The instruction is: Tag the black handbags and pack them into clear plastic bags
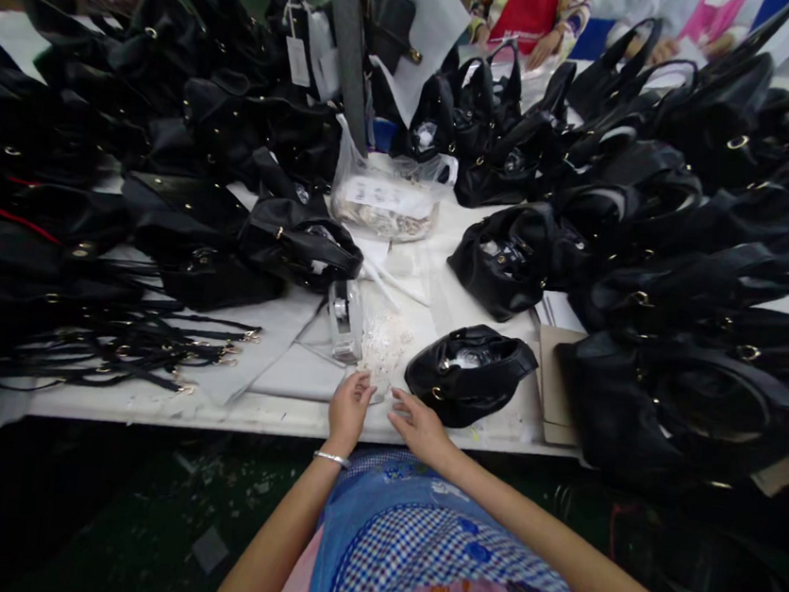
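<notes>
My left hand (349, 411) is at the table's front edge, thumb and fingertips drawn together; whatever they pinch is too small to make out. To its right, my right hand (420, 426) has its fingers apart and holds nothing I can see. Between and just beyond both hands lies a clear plastic sheet or bag (385, 347) with small pale bits on it. A black handbag (473, 386) with clear plastic stuffing in its opening stands just beyond my right hand. Past my left hand is a clear tape dispenser or similar grey device (344, 321).
Black handbags crowd both sides, such as one at left (301, 243) and one at right (503, 256). Black straps with gold clasps (217, 352) lie at left. A filled plastic bag (387, 205) sits beside a grey post (348, 44). A person in a red apron (525, 12) works opposite.
</notes>
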Demonstrator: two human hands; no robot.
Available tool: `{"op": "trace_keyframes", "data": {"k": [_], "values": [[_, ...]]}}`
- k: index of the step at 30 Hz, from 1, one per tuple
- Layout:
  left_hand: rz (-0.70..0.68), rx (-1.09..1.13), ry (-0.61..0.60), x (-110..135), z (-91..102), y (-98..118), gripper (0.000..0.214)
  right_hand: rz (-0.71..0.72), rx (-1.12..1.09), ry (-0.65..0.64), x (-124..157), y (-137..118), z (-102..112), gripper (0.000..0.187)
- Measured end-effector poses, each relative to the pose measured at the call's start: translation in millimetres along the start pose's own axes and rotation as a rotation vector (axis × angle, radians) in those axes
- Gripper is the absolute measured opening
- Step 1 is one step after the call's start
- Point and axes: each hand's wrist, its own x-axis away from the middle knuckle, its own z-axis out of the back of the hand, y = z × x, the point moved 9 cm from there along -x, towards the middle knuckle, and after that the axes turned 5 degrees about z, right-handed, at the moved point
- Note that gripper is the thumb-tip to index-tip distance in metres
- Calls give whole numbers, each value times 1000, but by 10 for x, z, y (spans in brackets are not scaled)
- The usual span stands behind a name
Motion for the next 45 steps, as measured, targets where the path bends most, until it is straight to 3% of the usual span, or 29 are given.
{"op": "trace_keyframes", "data": {"k": [3, 6, 11, 17, 21, 26, 30, 36, 41, 45], "values": [[91, 56, 24, -11, 56, -106, 17, 10, 4, 6, -35, -20, -1, 50], [219, 240, -4, 1, 29, -217, 23, -9, 9, 23, -96, -11, -16, 51], [313, 420, -76, 83, -14, -175, 34, 33, 8, 104, -268, -77, -42, 44], [356, 532, -76, 154, 25, -125, 36, 91, 74, 99, -341, -176, -75, 37], [321, 590, -70, 178, 14, -77, 48, 134, 218, 112, -311, -272, -34, 38], [233, 603, -120, 181, -62, 51, 49, 246, 436, 91, -304, -468, -82, 42], [259, 546, -167, 143, -190, -10, 46, 244, 569, 30, -295, -522, -157, 49], [139, 209, -70, 52, -170, -59, 45, 154, 729, -58, -261, -507, -223, 58], [162, 131, -46, 61, -160, -31, 54, 166, 828, -105, -231, -565, -259, 65], [181, 195, -33, 76, -165, 26, 59, 213, 750, -106, -244, -572, -277, 61]]}}
